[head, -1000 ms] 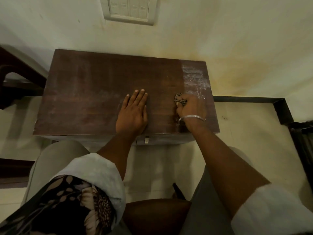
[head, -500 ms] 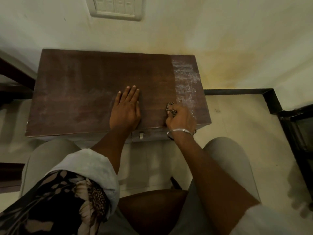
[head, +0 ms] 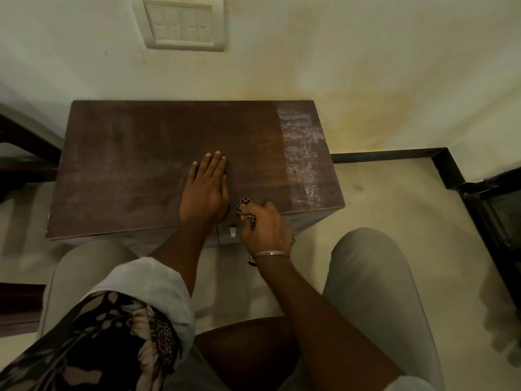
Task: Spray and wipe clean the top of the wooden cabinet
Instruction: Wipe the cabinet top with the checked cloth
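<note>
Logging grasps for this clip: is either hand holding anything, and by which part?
The right hand holds a bunched patterned cloth at the cabinet top's front edge, one end poking out past the fingers. The left hand lies flat, holding nothing.

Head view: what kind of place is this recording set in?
Probably a room in a home: a small wooden cabinet against a stained painted wall, a wall switch plate, and a tiled floor.

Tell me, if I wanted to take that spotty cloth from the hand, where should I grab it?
Grab the bunched end of the spotty cloth that pokes out past the right hand, beside the thumb. Come from above and from the far side of the cabinet top, since that loop is the only part showing. The rest is balled up inside the fist, and the left hand lies flat close beside it.
</note>
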